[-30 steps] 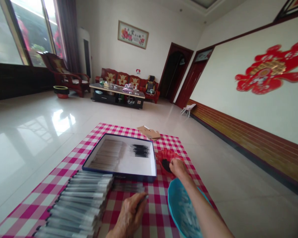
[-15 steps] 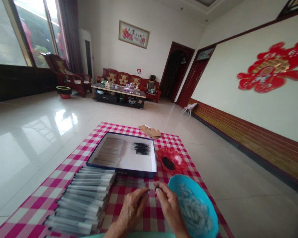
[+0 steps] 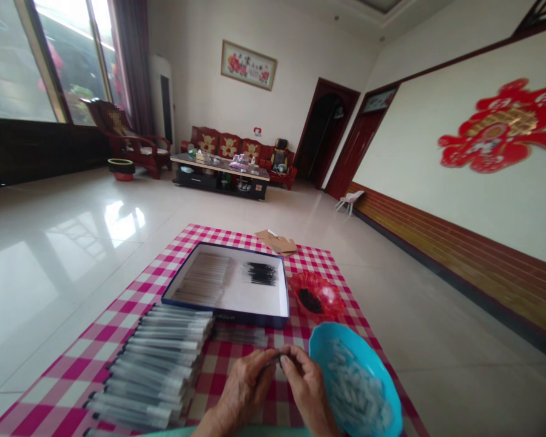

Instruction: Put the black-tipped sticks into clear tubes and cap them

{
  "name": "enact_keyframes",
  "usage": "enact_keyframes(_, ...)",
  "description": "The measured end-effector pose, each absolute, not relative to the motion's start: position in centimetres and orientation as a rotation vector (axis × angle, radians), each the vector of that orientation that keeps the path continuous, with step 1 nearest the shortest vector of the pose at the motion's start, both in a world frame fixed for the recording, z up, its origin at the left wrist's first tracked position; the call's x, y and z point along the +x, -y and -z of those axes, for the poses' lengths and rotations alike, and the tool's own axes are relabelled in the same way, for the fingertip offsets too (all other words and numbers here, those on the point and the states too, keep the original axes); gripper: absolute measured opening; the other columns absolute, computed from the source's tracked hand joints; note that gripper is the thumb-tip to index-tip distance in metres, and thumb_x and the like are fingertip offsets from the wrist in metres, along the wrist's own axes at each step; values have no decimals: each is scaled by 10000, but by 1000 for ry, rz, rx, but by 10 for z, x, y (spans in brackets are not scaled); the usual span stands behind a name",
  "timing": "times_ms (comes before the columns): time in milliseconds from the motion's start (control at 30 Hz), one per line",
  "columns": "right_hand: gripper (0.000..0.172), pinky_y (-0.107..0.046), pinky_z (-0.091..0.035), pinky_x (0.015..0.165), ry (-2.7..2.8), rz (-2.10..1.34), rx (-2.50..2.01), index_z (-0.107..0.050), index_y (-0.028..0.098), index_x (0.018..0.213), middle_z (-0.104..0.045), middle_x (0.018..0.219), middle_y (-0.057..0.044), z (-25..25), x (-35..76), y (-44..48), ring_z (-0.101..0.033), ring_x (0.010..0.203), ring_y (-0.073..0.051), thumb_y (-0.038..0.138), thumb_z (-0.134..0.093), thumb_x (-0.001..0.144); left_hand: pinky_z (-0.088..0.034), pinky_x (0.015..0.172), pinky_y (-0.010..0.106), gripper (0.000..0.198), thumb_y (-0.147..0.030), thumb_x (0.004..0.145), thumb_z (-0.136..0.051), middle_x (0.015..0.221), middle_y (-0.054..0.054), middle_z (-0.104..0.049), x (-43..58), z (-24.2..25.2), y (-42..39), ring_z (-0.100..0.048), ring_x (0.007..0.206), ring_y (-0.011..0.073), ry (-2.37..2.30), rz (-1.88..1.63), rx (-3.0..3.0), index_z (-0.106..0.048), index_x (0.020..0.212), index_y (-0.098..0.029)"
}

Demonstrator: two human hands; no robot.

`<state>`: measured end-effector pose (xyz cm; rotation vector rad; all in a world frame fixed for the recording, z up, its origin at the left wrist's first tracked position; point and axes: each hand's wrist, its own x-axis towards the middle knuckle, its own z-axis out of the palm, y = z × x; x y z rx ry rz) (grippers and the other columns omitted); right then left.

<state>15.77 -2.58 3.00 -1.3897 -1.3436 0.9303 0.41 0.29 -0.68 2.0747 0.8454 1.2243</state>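
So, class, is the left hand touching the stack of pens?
Apart. The head view shows bare checked cloth between the left hand and the stack of pens.

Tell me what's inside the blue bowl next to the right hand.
The blue bowl holds a heap of small pale pieces, too blurred to identify. What lies beneath the heap is covered.

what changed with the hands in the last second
The right hand drew back from the red scalloped plastic dish to the left hand, and its fingertips now pinch the tip of the thin clear pen the left hand kept gripping. The blue bowl, flat blue-edged box and stacked pens stayed put.
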Motion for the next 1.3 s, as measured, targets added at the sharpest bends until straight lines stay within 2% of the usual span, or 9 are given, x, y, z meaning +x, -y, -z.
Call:
enact_keyframes(133,260,-280,-508,747,1344,-907,-1417,-677,173,916,-711,895,-68,-30,157,27,-654,823,-220,398,-588,820,-484,627,211,279,-184,907,-431,810,59,-665,3,5,-3,-637,692,149,-882,-1198,2147,-591,1135,-197)
enact_keyframes(367,262,-299,-527,757,1378,-863,-1431,-713,192,903,-725,899,-71,-31,157,27,-670,833,-238,408,-615,791,-447,586,209,168,-214,909,-438,712,39,-628,0,1,-3,-605,627,142,-1008,-1118,2169,-601,883,-180)
enact_keyframes(467,279,-313,-525,783,1390,-880,-1427,-707,181,928,-723,923,-83,-28,159,26,-668,863,-247,406,-608,798,-432,592,219,193,-219,923,-426,707,36,-608,-1,-4,-3,-586,638,144,-1039,-1129,2269,-612,878,-189)
enact_keyframes(633,315,-292,-527,719,1417,-858,-1455,-688,162,927,-720,885,-82,-22,161,26,-666,790,-227,438,-582,816,-407,621,270,225,-209,933,-416,700,38,-590,-2,-11,-5,-536,674,171,-1117,-1092,2470,-629,862,-199)
enact_keyframes(833,321,-250,-488,609,1478,-626,-1495,-661,184,802,-684,710,-44,-15,154,24,-618,640,-184,475,-531,841,-389,632,296,234,-204,933,-419,702,35,-576,-2,-14,-5,-505,675,174,-1135,-1098,2499,-606,795,-189)
enact_keyframes(967,365,-254,-457,591,1508,-499,-1524,-620,209,691,-649,643,-37,-15,145,25,-589,593,-177,484,-468,874,-390,633,299,242,-200,933,-413,694,34,-571,-1,-11,-5,-495,665,170,-1117,-1137,2479,-615,800,-191)
enact_keyframes(1067,344,-258,-452,582,1526,-506,-1531,-617,218,747,-648,656,-35,-17,142,28,-595,597,-182,460,-426,900,-395,643,304,236,-215,932,-419,700,36,-573,-1,-9,-5,-496,672,174,-1132,-1116,2473,-619,809,-193)
enact_keyframes(1167,272,-268,-470,653,1560,-519,-1508,-625,218,878,-678,766,-50,-19,143,30,-627,699,-201,418,-442,899,-406,660,305,223,-210,927,-424,719,42,-577,-1,-9,-5,-507,692,179,-1142,-1095,2469,-620,822,-189)
enact_keyframes(1300,253,-264,-453,650,1581,-517,-1501,-614,221,852,-668,746,-39,-16,146,29,-610,685,-194,410,-452,895,-399,646,295,223,-209,929,-421,710,37,-572,-2,-11,-4,-501,685,175,-1127,-1095,2466,-614,819,-188)
